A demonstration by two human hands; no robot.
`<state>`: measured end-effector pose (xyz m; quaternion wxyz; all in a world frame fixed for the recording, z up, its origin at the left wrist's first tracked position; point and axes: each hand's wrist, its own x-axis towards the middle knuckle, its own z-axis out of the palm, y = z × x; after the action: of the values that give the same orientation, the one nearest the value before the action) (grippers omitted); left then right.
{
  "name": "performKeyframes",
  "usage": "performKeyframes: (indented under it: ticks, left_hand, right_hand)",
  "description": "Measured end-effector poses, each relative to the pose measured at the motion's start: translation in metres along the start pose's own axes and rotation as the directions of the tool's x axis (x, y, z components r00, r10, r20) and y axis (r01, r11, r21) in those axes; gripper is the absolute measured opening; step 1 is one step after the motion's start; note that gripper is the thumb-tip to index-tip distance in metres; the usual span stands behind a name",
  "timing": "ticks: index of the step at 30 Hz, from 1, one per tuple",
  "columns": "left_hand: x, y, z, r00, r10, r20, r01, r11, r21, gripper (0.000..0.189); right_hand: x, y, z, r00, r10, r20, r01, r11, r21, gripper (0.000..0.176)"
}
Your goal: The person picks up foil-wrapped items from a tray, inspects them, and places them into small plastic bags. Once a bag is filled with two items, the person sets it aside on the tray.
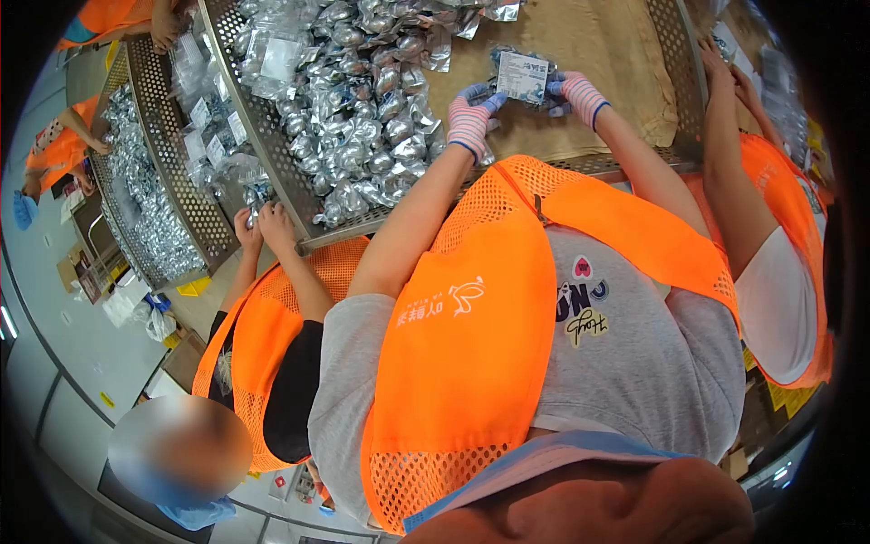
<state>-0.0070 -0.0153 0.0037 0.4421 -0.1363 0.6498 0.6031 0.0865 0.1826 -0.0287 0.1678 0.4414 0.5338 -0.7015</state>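
Observation:
Both my hands wear striped gloves with bluish fingertips, and between them is a clear plastic bag (524, 76) with a white printed label facing up. My left hand (472, 120) has its fingers closed at the bag's left edge. On the opposite edge, my right hand (578, 94) grips the bag with its fingertips. The bag's contents look silvery and dark blue, but I cannot make them out. Below the bag lies brown paper (589, 36) lining part of a perforated metal tray (686, 86). A large heap of silver foil packets (362, 109) fills the tray's left side, close to my left hand.
A co-worker's hands (265, 223) handle a small packet to my left, near labelled clear bags (216, 136). Farther left, another perforated tray (163, 118) holds more silver packets. At right, another co-worker's arms (728, 136) reach toward clear bags (784, 91).

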Motion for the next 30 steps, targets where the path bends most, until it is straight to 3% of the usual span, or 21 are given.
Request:
performKeyframes:
  ticks: [2,8,9,11,13,15,16,17,18,19,20,22,23,25,30]
  left_hand:
    - [0.004,0.002,-0.004,0.992,-0.071,0.108,0.07,0.997,0.015,0.044]
    - [0.014,-0.01,-0.005,0.974,-0.126,0.187,0.108,0.989,0.102,0.053]
    - [0.011,-0.012,-0.004,0.973,-0.13,0.192,0.111,0.988,0.106,0.053]
    - [0.013,-0.008,0.001,0.997,-0.058,0.046,0.056,0.998,0.036,0.061]
    - [0.018,-0.004,-0.001,0.991,-0.085,0.101,0.079,0.995,0.067,0.067]
    - [0.027,-0.002,0.001,0.972,0.033,0.234,-0.1,0.955,0.279,0.066]
    - [0.028,-0.002,0.001,0.967,0.042,0.251,-0.115,0.952,0.284,0.066]
    - [0.029,-0.001,0.002,0.97,0.067,0.236,-0.144,0.935,0.325,0.064]
    - [0.03,0.0,0.006,0.969,0.099,0.224,-0.178,0.915,0.363,0.062]
    - [0.031,-0.001,0.011,0.963,0.114,0.246,-0.2,0.911,0.36,0.062]
    - [0.032,-0.004,0.016,0.968,0.079,0.239,-0.157,0.932,0.326,0.06]
    - [0.044,-0.017,0.025,0.952,0.044,0.303,-0.107,0.975,0.193,0.052]
    - [0.048,-0.025,0.028,0.95,0.051,0.308,-0.115,0.974,0.196,0.052]
    - [0.047,-0.031,0.032,0.837,0.159,0.523,-0.091,0.984,-0.153,0.05]
    - [0.048,-0.022,0.007,0.891,0.011,0.454,0.015,0.999,-0.052,0.046]
  right_hand:
    - [0.003,0.0,-0.003,1.0,0.001,0.002,-0.001,1.0,-0.022,0.016]
    - [-0.001,-0.007,-0.004,0.992,-0.091,-0.084,0.088,0.995,-0.044,0.008]
    - [-0.003,-0.006,-0.004,0.99,-0.121,-0.07,0.117,0.992,-0.052,0.009]
    - [-0.006,-0.008,-0.004,0.992,-0.079,-0.097,0.07,0.993,-0.093,0.01]
    - [-0.007,-0.011,-0.004,0.991,-0.037,-0.129,0.02,0.992,-0.125,0.012]
    - [-0.008,-0.011,-0.004,0.985,-0.147,-0.087,0.123,0.964,-0.234,0.015]
    - [-0.012,-0.01,-0.002,0.98,-0.177,-0.096,0.145,0.951,-0.272,0.016]
    - [-0.014,-0.012,-0.004,0.994,-0.096,-0.043,0.081,0.961,-0.265,0.02]
    - [-0.019,-0.011,0.002,0.923,-0.299,-0.244,0.118,0.822,-0.557,0.029]
    - [-0.027,-0.012,0.014,0.773,-0.525,-0.356,0.046,0.607,-0.794,0.041]
    - [-0.04,-0.025,0.022,0.758,-0.539,-0.369,0.043,0.605,-0.795,0.041]
    - [-0.071,-0.052,0.039,0.823,-0.559,-0.106,0.078,0.296,-0.952,0.068]
    - [-0.081,-0.059,0.044,0.817,-0.566,-0.11,0.078,0.298,-0.951,0.068]
    - [-0.093,-0.069,0.049,0.884,-0.464,-0.057,-0.072,-0.015,-0.997,0.08]
    - [-0.076,-0.083,0.031,0.863,-0.49,-0.125,-0.132,0.019,-0.991,0.082]
